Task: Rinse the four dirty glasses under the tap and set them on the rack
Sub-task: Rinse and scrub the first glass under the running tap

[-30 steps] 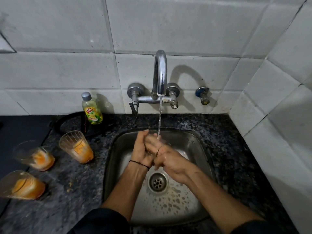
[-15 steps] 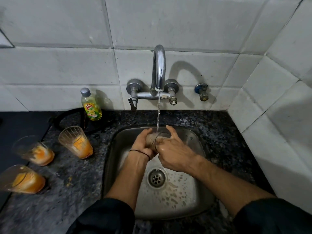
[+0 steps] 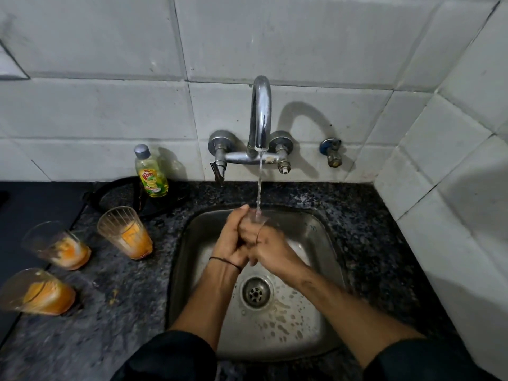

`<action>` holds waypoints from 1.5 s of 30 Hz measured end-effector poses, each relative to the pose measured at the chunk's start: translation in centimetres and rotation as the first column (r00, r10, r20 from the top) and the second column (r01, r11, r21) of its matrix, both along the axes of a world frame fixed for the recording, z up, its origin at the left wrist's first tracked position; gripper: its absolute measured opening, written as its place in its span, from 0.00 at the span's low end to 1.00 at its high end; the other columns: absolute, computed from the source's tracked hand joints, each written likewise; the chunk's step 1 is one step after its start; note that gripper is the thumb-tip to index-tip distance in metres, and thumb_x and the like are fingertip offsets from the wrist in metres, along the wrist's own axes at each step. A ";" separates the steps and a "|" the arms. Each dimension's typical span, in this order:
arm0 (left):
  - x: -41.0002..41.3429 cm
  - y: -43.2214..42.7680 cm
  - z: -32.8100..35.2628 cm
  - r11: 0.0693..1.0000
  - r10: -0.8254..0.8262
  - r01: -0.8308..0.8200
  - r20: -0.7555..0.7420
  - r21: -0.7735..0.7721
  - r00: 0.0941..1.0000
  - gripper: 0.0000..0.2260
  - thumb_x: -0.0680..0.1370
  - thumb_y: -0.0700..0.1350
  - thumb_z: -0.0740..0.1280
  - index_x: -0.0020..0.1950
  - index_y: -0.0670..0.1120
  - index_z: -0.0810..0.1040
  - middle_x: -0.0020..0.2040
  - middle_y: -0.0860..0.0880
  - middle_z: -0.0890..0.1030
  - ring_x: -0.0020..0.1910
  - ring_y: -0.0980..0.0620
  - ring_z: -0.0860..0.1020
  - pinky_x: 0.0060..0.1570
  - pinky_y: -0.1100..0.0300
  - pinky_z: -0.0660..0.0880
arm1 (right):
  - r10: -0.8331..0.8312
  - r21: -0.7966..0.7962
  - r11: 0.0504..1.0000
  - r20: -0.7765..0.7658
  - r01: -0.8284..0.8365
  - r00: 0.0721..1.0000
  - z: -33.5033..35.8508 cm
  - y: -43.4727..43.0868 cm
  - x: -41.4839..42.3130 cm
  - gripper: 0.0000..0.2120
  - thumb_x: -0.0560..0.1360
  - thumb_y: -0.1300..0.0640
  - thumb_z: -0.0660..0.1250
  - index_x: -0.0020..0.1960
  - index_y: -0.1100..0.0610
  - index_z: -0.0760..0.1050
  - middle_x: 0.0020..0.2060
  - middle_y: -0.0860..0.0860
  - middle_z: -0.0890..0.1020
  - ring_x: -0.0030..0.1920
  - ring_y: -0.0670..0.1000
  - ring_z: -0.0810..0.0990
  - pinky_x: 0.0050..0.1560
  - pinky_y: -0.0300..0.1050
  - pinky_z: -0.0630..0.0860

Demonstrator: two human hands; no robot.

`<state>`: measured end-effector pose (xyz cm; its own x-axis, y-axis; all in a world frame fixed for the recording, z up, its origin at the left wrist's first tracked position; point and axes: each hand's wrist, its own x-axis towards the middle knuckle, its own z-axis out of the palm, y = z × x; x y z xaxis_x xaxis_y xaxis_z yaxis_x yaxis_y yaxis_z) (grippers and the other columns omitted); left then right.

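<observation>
Both hands hold one clear glass (image 3: 257, 219) under the running chrome tap (image 3: 260, 116), over the steel sink (image 3: 324, 243). My left hand (image 3: 229, 240) wraps the glass from the left; my right hand (image 3: 268, 248) grips it from the right, fingers partly over it. Water falls onto the glass rim. Most of the glass is hidden by the fingers. Three dirty glasses with orange residue stand on the dark granite counter at the left: one (image 3: 125, 232) nearest the sink, one (image 3: 56, 244) further left, one (image 3: 35, 292) at the front left. No rack is in view.
A dish soap bottle (image 3: 151, 171) stands against the tiled wall, behind the glasses. A dark stove top (image 3: 33, 210) lies at the far left. A small blue-capped wall valve (image 3: 332, 152) sits right of the tap. White tiled walls close in the back and right.
The hands have turned the glass under the stream, from lying sideways between them to its rim up towards the water. The three glasses on the counter have not moved.
</observation>
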<state>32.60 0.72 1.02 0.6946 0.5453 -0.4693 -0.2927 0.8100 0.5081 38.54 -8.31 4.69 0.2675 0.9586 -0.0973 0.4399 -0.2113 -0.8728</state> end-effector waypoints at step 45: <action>-1.3 2.9 1.2 0.974 -0.094 0.152 -0.308 0.170 0.947 0.09 0.79 0.49 0.67 0.46 0.45 0.81 0.38 0.45 0.83 0.29 0.51 0.80 0.26 0.61 0.76 | -0.014 -0.014 1.000 0.015 0.015 1.000 0.0 1.7 2.5 0.15 0.72 0.55 0.64 0.55 0.50 0.84 0.50 0.51 0.87 0.53 0.52 0.82 0.60 0.48 0.77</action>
